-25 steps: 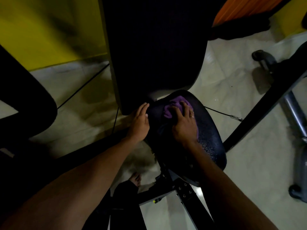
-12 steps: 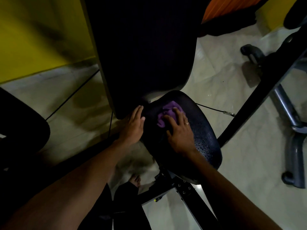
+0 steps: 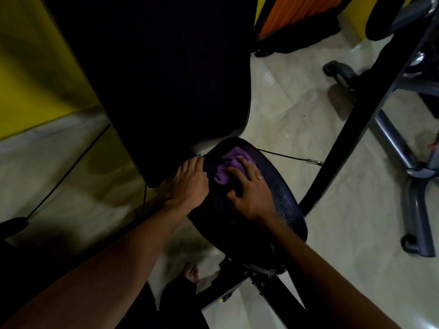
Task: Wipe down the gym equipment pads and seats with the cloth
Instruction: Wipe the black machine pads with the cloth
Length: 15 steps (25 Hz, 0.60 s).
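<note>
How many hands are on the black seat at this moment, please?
2. The left hand rests on the seat's left edge; the right hand presses the purple cloth onto its top.

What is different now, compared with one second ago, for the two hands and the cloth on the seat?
Very little moved. The right hand made only a small wiping shift on the seat, and more of the purple cloth now shows left of its fingers. Nothing was taken hold of or let go. The right hand still presses the cloth; the left hand still rests on the seat's left edge.
</note>
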### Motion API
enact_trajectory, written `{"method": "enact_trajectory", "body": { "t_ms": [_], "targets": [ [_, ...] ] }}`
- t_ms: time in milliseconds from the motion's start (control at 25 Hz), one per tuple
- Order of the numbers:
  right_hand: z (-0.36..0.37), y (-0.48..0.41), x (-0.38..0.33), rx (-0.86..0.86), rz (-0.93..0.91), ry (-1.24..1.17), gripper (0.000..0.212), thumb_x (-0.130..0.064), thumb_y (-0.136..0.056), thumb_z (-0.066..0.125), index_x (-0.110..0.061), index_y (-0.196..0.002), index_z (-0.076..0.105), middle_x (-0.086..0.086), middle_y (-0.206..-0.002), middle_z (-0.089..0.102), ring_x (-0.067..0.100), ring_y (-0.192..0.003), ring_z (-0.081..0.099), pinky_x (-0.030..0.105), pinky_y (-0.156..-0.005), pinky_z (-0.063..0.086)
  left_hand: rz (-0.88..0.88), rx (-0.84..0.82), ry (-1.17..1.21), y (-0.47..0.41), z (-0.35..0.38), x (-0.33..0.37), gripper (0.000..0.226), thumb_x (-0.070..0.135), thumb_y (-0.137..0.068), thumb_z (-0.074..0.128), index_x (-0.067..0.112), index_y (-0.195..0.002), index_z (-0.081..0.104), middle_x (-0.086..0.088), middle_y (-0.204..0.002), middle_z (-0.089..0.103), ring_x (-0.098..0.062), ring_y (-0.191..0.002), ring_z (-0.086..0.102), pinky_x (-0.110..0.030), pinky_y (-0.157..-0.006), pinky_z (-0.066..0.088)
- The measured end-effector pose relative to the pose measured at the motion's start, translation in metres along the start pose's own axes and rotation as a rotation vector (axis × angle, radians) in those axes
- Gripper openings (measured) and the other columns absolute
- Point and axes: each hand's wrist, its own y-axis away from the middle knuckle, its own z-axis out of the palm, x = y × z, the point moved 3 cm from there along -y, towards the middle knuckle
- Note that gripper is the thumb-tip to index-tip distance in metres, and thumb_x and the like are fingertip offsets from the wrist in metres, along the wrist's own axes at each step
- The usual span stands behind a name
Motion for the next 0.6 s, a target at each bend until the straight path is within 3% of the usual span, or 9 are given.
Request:
{"method": "enact_trajectory", "body": {
  "t_ms": [160, 280, 360, 480, 600],
  "targets": [
    [-0.011, -0.031, 0.042, 0.072, 0.200, -0.043, 0.066, -0.046, -0.081, 0.060, -0.039, -0.145, 0.044, 0.004, -0.165, 0.024, 0.034, -0.146, 0.034, 0.047, -0.119, 0.032, 0.014, -0.013, 0.004, -0.020, 0.009, 0.019, 0.055, 0.031, -0.103, 0.042, 0.008, -0.152, 0.032, -0.009, -0.157, 0.034, -0.026, -0.143, 0.032, -0.039, -0.120, 0.021],
    [-0.009, -0.094, 0.028, 0.017, 0.260, -0.086, 0.067, -0.051, -0.083, 0.062, -0.038, -0.146, 0.041, 0.006, -0.163, 0.022, 0.037, -0.145, 0.032, 0.048, -0.120, 0.028, -0.016, -0.014, -0.027, -0.030, 0.024, 0.030, 0.061, 0.028, -0.099, 0.042, 0.009, -0.155, 0.027, -0.009, -0.161, 0.029, -0.022, -0.149, 0.024, -0.039, -0.125, 0.008],
    [-0.004, -0.106, 0.021, -0.029, 0.197, -0.026, 0.068, -0.054, -0.084, 0.057, -0.036, -0.148, 0.042, 0.008, -0.166, 0.020, 0.039, -0.150, 0.023, 0.049, -0.123, 0.022, -0.026, 0.025, -0.100, -0.031, 0.030, 0.028, 0.065, 0.029, -0.093, 0.037, 0.006, -0.153, 0.031, -0.010, -0.159, 0.035, -0.021, -0.148, 0.028, -0.041, -0.125, 0.009],
    [-0.005, -0.059, 0.029, 0.068, 0.014, -0.014, 0.069, -0.056, -0.081, 0.049, -0.036, -0.147, 0.049, 0.008, -0.165, 0.028, 0.037, -0.149, 0.029, 0.052, -0.121, 0.028, -0.010, 0.095, -0.127, -0.027, 0.029, 0.027, 0.070, 0.035, -0.088, 0.025, 0.006, -0.151, 0.037, -0.011, -0.154, 0.043, -0.023, -0.145, 0.036, -0.044, -0.123, 0.018],
    [-0.012, -0.008, 0.058, 0.146, 0.212, -0.053, 0.072, -0.064, -0.086, 0.055, -0.043, -0.153, 0.037, 0.003, -0.168, 0.020, 0.030, -0.148, 0.033, 0.046, -0.121, 0.030, -0.036, 0.100, -0.118, -0.030, 0.029, 0.029, 0.063, 0.040, -0.097, 0.023, 0.010, -0.151, 0.037, -0.008, -0.153, 0.045, -0.021, -0.144, 0.037, -0.043, -0.123, 0.020]
  ]
}}
